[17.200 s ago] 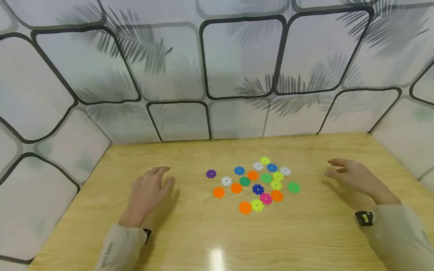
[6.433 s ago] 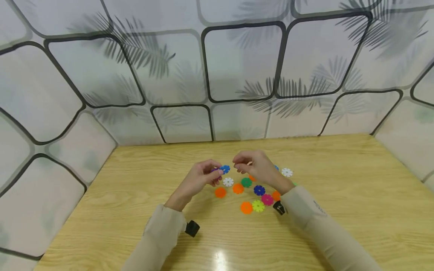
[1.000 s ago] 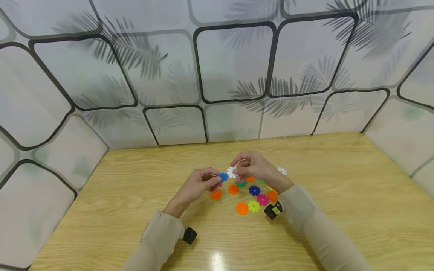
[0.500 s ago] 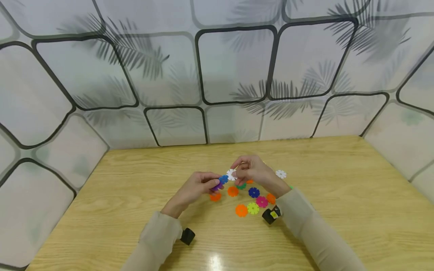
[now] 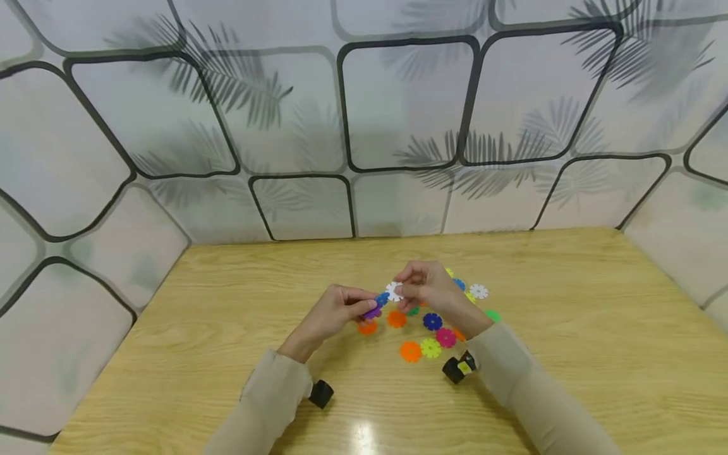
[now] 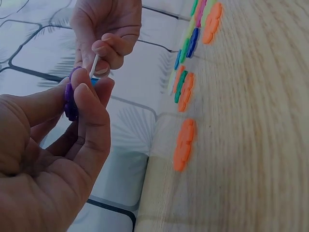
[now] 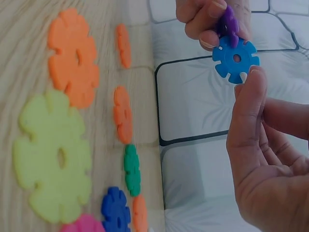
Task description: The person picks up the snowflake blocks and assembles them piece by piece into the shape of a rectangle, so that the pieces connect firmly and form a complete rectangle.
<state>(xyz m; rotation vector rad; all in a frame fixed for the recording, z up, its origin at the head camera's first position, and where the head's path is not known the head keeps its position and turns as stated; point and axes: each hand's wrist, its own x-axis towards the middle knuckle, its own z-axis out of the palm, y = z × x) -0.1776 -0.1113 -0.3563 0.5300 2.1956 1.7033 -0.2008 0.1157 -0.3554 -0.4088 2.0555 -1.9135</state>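
In the head view my left hand [image 5: 327,316] pinches a purple notched disc [image 5: 372,313]. A blue notched disc [image 5: 382,299] is joined to the purple one at an angle, as the right wrist view also shows. My right hand [image 5: 435,292] pinches a white notched disc [image 5: 393,291] between thumb and fingers. The white disc's rim meets the blue disc's rim; whether their slots interlock I cannot tell. Edge-on in the left wrist view, the white disc [image 6: 94,66] shows as a thin strip. My right fingers hide most of it in the right wrist view.
Several loose discs lie on the wooden table [image 5: 227,392] below the hands: orange [image 5: 411,351], yellow [image 5: 430,347], pink [image 5: 446,337] and dark blue [image 5: 432,321] among them. Another white disc [image 5: 478,291] lies right of my right hand. Patterned panels [image 5: 398,114] enclose the back and sides.
Long before, both hands were apart and held nothing; later the left held the purple and blue discs. Over the last second the white disc stays against the blue one, with slight tilting.
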